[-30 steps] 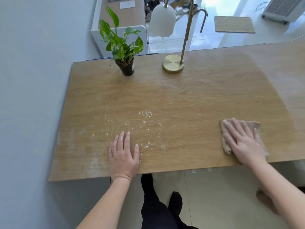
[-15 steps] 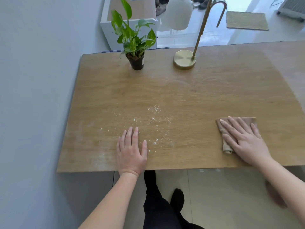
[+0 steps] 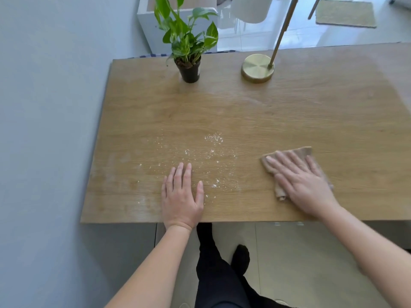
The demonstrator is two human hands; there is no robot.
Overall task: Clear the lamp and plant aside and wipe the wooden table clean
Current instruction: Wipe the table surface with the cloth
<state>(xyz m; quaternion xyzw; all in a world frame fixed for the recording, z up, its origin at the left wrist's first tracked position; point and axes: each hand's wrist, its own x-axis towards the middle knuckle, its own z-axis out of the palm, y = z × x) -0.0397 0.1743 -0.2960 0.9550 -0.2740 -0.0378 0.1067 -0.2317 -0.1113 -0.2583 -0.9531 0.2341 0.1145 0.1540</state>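
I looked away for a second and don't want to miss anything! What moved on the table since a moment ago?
The right hand, pressing flat on the brown cloth, slid it left toward the white crumbs. Nothing was picked up or let go. The left hand stayed flat on the table beside the crumbs. The plant and the lamp kept their places at the far edge.

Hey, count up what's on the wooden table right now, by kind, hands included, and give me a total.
Potted plant: 1
Brass lamp: 1
Brown cloth: 1
Hands: 2, the left hand flat on the wood and the right hand flat on the cloth
Total: 5
The scattered white crumbs are not counted.
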